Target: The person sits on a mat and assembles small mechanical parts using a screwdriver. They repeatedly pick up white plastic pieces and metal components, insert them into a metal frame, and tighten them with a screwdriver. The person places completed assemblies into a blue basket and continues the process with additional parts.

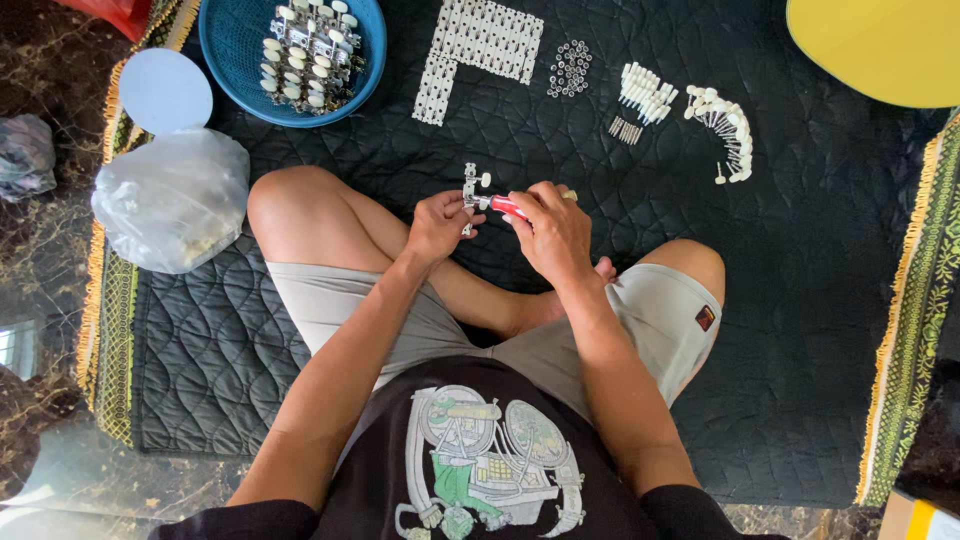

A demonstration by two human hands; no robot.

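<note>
Your left hand (437,224) is pinching a small metal tuner assembly (471,186), fingers closed round its plate. Your right hand (551,230) is gripping a red-handled screwdriver (507,206), tip meeting the assembly just between both hands, above your crossed legs. Further out on the black quilted mat (780,330): a blue basket (229,45) is holding finished assemblies, a clear plastic bag (172,200) is sitting at your left knee, contents unclear. Rows of metal plates (480,40), washers (570,68) and white pegs (645,93) are lying ahead.
</note>
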